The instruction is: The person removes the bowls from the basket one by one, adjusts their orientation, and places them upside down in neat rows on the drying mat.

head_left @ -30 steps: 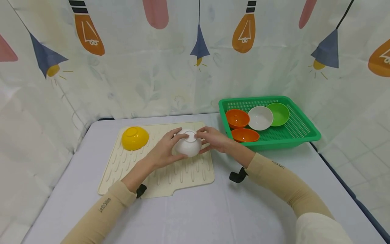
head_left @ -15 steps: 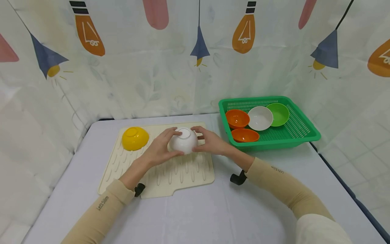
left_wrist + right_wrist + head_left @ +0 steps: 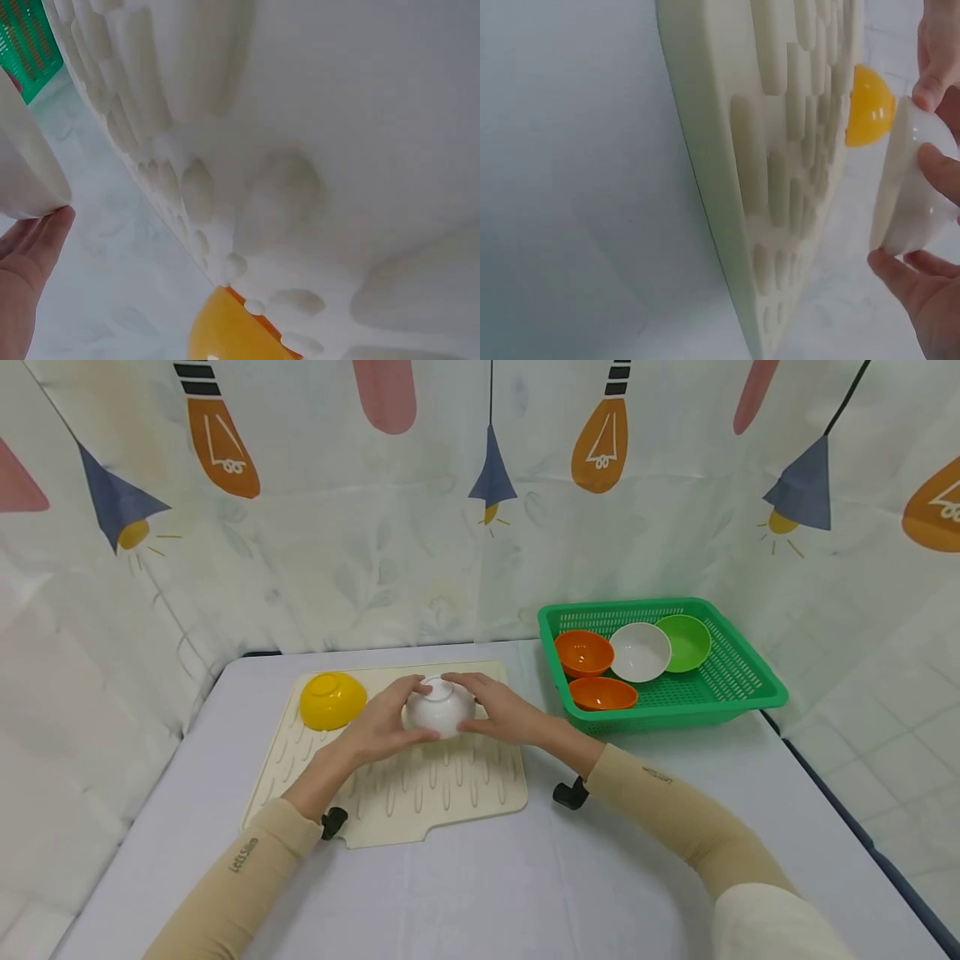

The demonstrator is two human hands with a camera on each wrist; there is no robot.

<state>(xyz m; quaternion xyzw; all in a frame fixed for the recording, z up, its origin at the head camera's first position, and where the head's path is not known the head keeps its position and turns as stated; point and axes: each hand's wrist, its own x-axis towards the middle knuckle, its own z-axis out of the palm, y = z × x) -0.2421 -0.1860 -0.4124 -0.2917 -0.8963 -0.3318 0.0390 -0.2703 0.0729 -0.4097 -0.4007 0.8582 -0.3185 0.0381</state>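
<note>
A white bowl (image 3: 441, 712) is upside down, held between both hands over the cream drying mat (image 3: 450, 793). My left hand (image 3: 384, 724) grips its left side, thumb at the near rim and fingers by the foot. From the right, my right hand (image 3: 506, 710) grips it with thumb and fingers spread along the wall. In the right wrist view the white bowl (image 3: 909, 199) hangs apart from the mat, its rim facing the ridges. The left wrist view shows part of the bowl (image 3: 26, 169) at fingertips. An upturned yellow bowl (image 3: 332, 700) rests on the mat's far left.
At the back right stands a green basket (image 3: 738, 681). Inside are two orange bowls, one nearer (image 3: 602, 693) and one behind (image 3: 583, 652), a white bowl (image 3: 641, 652) and a green bowl (image 3: 684, 642). A patterned curtain (image 3: 375, 568) hangs behind the table (image 3: 480, 893).
Both hands have moved left with the white bowl, toward the yellow one. The right hand's fingers have shifted from its foot to its side, then back over the top edge.
</note>
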